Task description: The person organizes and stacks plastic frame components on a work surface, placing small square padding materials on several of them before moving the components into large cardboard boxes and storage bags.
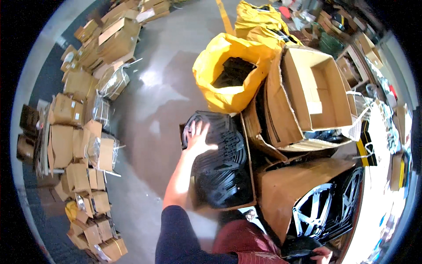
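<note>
My left hand [198, 140] lies with fingers spread on a stack of black ribbed plastic parts [226, 154]. They fill an open cardboard carton [253, 185] in front of me. At the lower right, my right hand [323, 254] has its fingers closed at the edge of a dark, rounded plastic piece [301, 246]; much of that hand is cut off by the frame. Just beyond it, a tilted brown carton [281, 187] holds black and silvery spoked frames [314, 209].
Beyond the carton stands an open yellow sack [209, 75] with dark pieces inside. An open cardboard box [327, 92] rests on other cartons at the right. Piled boxes [66, 110] line the left side along the grey floor [145, 101]. A bright, cluttered surface [378, 189] borders the right.
</note>
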A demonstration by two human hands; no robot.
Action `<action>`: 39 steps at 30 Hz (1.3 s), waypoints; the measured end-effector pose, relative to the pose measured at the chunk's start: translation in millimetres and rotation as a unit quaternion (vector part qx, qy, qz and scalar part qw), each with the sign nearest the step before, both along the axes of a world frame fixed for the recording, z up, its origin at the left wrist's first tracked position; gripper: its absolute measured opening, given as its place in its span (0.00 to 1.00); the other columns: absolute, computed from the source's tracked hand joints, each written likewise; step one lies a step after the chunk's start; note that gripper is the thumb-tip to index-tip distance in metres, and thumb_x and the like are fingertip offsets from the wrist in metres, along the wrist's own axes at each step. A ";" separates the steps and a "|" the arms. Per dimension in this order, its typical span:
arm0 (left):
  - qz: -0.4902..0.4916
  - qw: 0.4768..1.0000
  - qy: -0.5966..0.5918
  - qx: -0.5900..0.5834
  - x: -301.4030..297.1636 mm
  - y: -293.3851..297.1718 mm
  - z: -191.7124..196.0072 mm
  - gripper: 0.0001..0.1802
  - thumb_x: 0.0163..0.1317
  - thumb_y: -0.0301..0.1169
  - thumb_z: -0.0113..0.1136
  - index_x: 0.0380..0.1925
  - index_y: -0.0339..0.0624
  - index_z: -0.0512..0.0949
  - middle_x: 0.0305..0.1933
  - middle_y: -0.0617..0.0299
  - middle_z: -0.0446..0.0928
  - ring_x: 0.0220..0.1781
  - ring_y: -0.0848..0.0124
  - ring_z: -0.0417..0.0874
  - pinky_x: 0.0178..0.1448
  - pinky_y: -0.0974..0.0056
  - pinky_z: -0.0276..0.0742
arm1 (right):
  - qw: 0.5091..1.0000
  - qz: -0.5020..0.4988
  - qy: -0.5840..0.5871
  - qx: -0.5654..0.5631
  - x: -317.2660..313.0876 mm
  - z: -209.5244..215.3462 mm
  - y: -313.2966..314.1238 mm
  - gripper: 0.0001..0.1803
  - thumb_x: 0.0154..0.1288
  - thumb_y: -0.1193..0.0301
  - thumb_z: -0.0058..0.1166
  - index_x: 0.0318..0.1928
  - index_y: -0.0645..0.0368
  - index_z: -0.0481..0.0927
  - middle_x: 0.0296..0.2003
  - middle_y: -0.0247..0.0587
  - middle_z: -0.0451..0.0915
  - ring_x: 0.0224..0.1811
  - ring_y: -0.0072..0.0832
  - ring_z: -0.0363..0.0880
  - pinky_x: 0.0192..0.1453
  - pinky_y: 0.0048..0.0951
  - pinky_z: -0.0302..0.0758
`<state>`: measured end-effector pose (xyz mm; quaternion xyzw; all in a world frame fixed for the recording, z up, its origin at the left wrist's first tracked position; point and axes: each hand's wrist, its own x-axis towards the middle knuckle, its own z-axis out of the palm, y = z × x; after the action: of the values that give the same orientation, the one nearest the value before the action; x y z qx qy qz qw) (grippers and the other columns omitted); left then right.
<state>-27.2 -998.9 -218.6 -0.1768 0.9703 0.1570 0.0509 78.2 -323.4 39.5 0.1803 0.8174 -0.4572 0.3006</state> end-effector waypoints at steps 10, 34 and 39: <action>0.038 0.986 -0.153 -0.052 15.8 75.5 -61.9 0.88 0.24 0.64 0.82 0.78 0.39 0.34 0.82 0.37 0.30 0.82 0.35 0.28 0.71 0.16 0.33 | 0.986 -0.138 0.059 0.066 26.2 -38.6 24.4 0.18 0.28 0.80 0.56 0.29 0.68 0.85 0.26 0.41 0.83 0.31 0.31 0.81 0.37 0.27 0.76; -0.034 0.960 -0.255 -0.111 18.0 47.2 -82.1 0.83 0.40 0.65 0.75 0.76 0.30 0.28 0.82 0.38 0.39 0.82 0.43 0.46 0.78 0.28 0.37 | 0.979 -0.141 0.112 0.101 44.9 -56.5 27.0 0.21 0.19 0.81 0.52 0.26 0.64 0.81 0.26 0.32 0.80 0.29 0.22 0.74 0.34 0.20 0.69; 0.011 0.965 -0.236 -0.111 36.3 54.3 -64.3 0.81 0.41 0.66 0.75 0.77 0.32 0.30 0.82 0.37 0.38 0.84 0.45 0.37 0.74 0.22 0.42 | 0.971 -0.179 0.153 0.038 50.3 -48.2 11.3 0.24 0.25 0.85 0.52 0.34 0.64 0.81 0.28 0.31 0.79 0.30 0.19 0.73 0.36 0.18 0.68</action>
<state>9.1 -944.6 -282.8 -0.2239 0.9402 0.0023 0.2567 128.5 -312.1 -8.7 0.2625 0.8249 -0.4945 0.0779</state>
